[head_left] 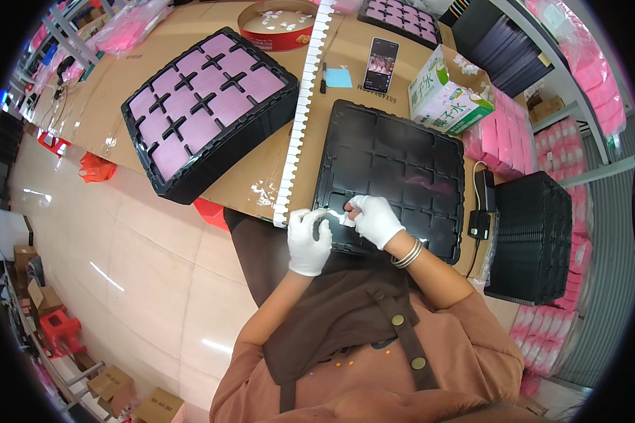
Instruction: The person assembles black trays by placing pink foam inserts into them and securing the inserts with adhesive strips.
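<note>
Small white piece (pixel 344 220) was over the near-left part of the flat black tray (pixel 395 155), pinched between bent thumb and fingertips of the right hand (pixel 375 221); the left hand (pixel 309 243), fingers partly curled, was just beside it, its hold impossible to tell. Leftward, a deeper black tray (pixel 240 151) contained pink material (pixel 201 130); beyond, the red round tin (pixel 275 42) contained white scraps (pixel 289 17).

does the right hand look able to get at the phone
Probably yes, with a stretch: the phone is beyond the black tray, nothing tall between, though the right hand seems occupied with a small white piece.
</note>
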The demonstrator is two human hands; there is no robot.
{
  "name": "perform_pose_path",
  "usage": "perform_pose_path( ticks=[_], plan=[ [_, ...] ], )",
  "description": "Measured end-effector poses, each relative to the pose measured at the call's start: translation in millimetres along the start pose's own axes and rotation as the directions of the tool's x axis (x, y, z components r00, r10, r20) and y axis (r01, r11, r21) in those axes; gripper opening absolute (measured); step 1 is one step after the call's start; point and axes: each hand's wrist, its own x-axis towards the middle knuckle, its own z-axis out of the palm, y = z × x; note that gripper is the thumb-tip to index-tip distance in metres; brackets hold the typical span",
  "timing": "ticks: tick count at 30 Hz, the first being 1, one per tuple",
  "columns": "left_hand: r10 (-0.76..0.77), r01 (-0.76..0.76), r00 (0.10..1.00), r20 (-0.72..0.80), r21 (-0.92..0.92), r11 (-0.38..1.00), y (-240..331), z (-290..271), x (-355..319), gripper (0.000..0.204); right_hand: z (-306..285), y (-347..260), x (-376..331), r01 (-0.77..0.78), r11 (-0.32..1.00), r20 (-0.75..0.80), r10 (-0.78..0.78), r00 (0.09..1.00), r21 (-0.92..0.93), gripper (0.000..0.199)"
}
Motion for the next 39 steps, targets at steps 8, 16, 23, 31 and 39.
perform_pose_path(
  ticks=[8, 16, 23, 31, 39],
  plan=[
    [-0.029, 0.029, 0.999, 0.028, -0.001, 1.000, 1, -1, 2, 0.024, -5, -5, 1, -0.225, 0.940, 0.216, 0.171, 0.961, 0.256, 0.013],
    [-0.024, 0.024, 0.999, 0.040, 0.005, 1.000, 0, 0, 0, 0.024, 0, -4, 6, -0.151, 0.985, 0.169, 0.134, 0.976, 0.090, 0.008],
    [-0.018, 0.018, 0.998, 0.061, 0.000, 1.000, 4, 0, 0, 0.024, 7, 4, 5, 0.092, 0.984, 0.007, -0.092, 0.996, -0.150, 0.010],
    [0.002, -0.003, 0.998, 0.055, 0.018, 1.000, -3, 2, 0, 0.024, 16, -4, -21, 0.267, 0.893, 0.016, -0.280, 0.960, -0.362, 0.007],
    [0.066, -0.072, 0.996, 0.065, 0.098, 0.993, 5, -1, 3, 0.026, -230, 28, 93, 0.387, 0.913, -0.944, -0.233, 0.234, -0.129, 0.011]
  ],
)
